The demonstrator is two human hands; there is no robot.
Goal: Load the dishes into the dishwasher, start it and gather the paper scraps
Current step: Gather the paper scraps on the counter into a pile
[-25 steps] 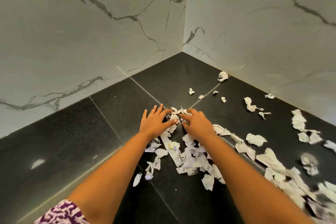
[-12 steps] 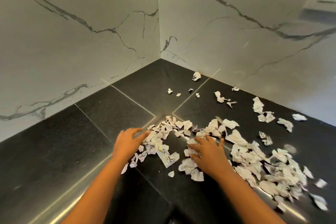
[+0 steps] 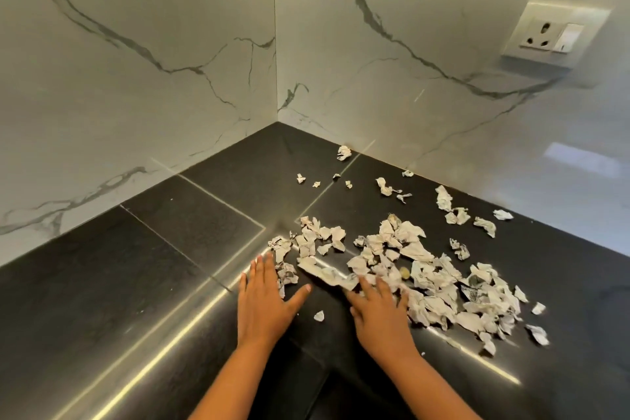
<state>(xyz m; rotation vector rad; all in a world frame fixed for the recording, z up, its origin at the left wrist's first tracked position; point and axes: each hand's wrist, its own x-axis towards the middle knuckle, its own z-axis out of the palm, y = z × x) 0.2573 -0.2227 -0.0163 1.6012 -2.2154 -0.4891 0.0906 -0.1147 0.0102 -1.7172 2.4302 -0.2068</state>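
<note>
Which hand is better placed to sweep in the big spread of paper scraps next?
Right, probably. The right hand lies flat against the big spread of scraps, which extends to its side; the left hand touches only a few.

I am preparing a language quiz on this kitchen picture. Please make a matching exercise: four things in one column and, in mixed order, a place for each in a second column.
Things
1. left hand
2. right hand
3. socket
4. lone small scrap

Places
A. on the marble wall, upper right
B. on the dark counter, between the two hands
C. flat on the dark counter, at the left edge of the paper scraps
D. touching the near edge of the thickest part of the paper scraps

Pairs: 1-C, 2-D, 3-A, 4-B
</note>
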